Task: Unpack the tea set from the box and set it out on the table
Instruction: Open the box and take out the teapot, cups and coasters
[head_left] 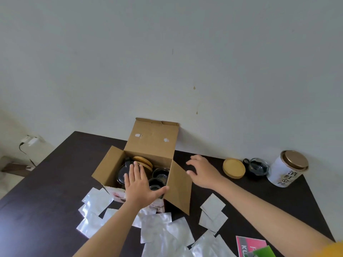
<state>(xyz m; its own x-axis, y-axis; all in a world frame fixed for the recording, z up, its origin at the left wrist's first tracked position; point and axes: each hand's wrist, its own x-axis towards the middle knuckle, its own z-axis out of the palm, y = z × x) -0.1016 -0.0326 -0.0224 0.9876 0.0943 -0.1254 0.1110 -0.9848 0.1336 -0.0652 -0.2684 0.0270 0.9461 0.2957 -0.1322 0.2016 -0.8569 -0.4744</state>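
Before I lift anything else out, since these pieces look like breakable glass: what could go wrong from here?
1. The glass cups and the teapot sit packed close in the box; pulling one could knock another.
2. Your left hand reaches over the near edge, so the box could tip or slide.
3. Foil packets lie around the box; a piece set down on them might wobble.
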